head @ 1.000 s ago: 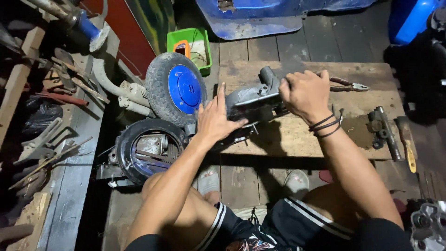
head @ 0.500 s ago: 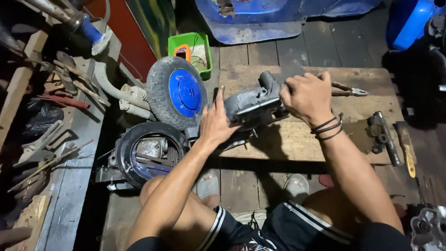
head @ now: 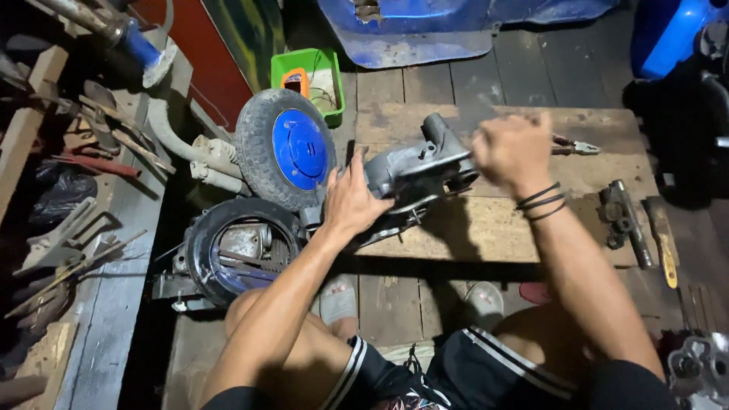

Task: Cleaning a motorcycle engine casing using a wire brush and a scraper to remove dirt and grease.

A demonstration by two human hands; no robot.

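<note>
grey metal casing [head: 414, 171] lies tilted on the wooden board [head: 486, 228], its lower end reaching toward the small blue-hubbed wheel [head: 285, 148] at the board's left edge. your left hand [head: 351, 199] rests on its near end, palm down, fingers spread, pressing rather than gripping. your right hand [head: 510, 150] sits at the far end, curled, but it is blurred, so i cannot tell whether it is closed on the casing or just beside it. judged from its bulk and cast look, the piece is heavy, rigid and likely greasy; expect it to slip under a flat palm. take hold around the narrow neck and under the body, not on the thin edges. pliers [head: 573, 144] lie behind your right hand.
</note>
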